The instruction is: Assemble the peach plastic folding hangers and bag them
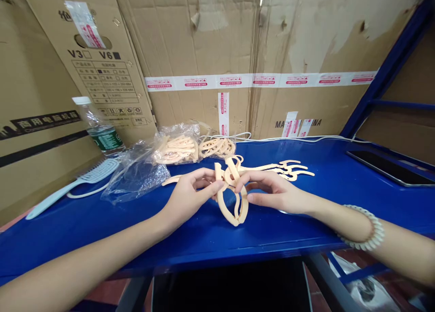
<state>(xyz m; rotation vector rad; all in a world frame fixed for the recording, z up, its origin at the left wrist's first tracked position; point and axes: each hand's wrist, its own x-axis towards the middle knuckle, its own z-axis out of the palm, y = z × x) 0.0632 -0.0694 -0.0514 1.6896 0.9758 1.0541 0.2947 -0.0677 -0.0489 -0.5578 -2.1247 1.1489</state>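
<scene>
Between both hands is a pale peach, curved foam-like piece (224,206), its strips crossing near the top and meeting in a point at the bottom. My left hand (192,192) pinches its left strip between thumb and fingers. From the other side, my right hand (272,192) grips the right strip, thumb below and fingers above. Behind the hands, several matching wavy strips (288,169) lie on the blue table (272,232). Another strip end (171,180) pokes out beside my left hand. What material the pieces are, I cannot tell for sure.
Clear bags of similar pieces (178,149) (217,146) sit at the back, with crumpled plastic (136,180) nearby. At left are a light blue hairbrush (78,180) and a water bottle (102,131). A dark tablet or phone (390,167) lies right. Cardboard (204,45) walls the back.
</scene>
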